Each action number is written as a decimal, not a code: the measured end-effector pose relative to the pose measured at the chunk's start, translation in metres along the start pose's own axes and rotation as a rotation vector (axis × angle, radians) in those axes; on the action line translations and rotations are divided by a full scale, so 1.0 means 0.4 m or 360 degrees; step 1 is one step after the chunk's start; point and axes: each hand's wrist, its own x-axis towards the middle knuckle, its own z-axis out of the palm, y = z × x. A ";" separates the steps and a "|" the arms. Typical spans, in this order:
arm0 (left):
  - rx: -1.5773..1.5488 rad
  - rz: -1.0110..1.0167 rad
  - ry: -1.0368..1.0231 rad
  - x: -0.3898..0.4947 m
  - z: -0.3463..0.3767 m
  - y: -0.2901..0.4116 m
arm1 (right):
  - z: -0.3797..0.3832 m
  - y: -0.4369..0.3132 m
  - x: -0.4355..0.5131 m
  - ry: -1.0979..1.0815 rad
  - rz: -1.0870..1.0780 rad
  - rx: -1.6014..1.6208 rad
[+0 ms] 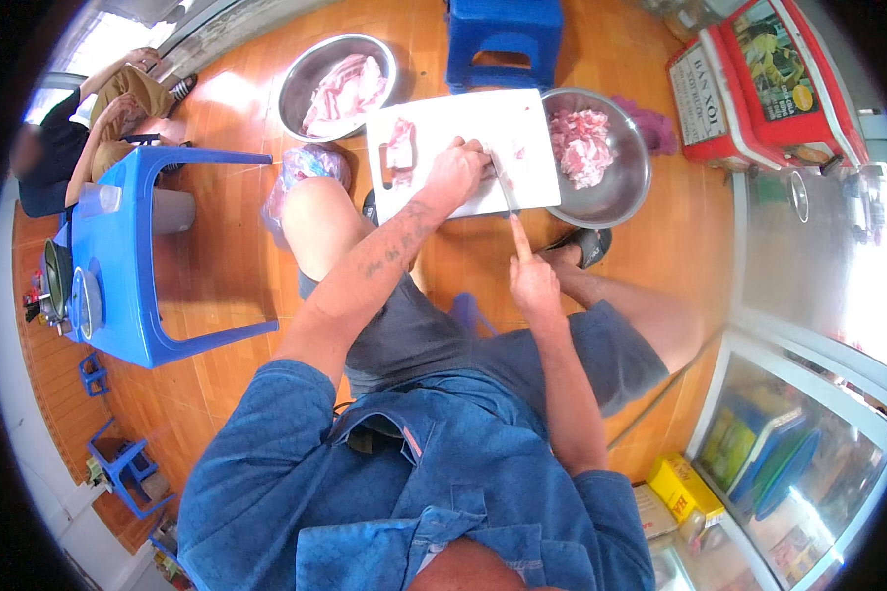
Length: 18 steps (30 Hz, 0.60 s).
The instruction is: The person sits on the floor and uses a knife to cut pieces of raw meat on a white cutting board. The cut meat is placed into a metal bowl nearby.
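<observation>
A white plastic cutting board (pixel 443 118) lies in front of me. My left hand (pixel 462 168) presses down near its middle, fingers bunched on meat that they mostly hide. My right hand (pixel 534 284) grips a knife (pixel 504 185), forefinger stretched along it, the blade resting beside my left fingertips. A strip of raw meat (pixel 401 144) lies by the board's handle slot, with small scraps right of the blade. Left of the board, a steel bowl (pixel 290 89) holds large slabs of raw meat (pixel 347 92). At the right, another steel bowl (pixel 624 192) holds cut meat pieces (pixel 582 148).
A blue plastic stool (pixel 504 44) stands beyond the board. A filled plastic bag (pixel 307 173) lies by my left knee. At the left are a blue plastic table (pixel 122 258) and a seated person (pixel 81 137). Red-and-white coolers (pixel 772 89) stand at the right, above a glass cabinet (pixel 798 458).
</observation>
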 end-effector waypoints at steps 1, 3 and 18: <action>-0.0009 0.0017 0.0010 -0.001 0.001 0.000 | 0.018 -0.008 0.003 -0.0054 0.0031 -0.0082; -0.0031 0.0050 0.0027 -0.005 0.006 -0.001 | 0.020 -0.021 0.019 -0.0043 0.0047 -0.0085; -0.0076 -0.0243 0.0001 0.010 -0.016 0.017 | 0.010 0.037 0.006 -0.0061 -0.0009 0.0183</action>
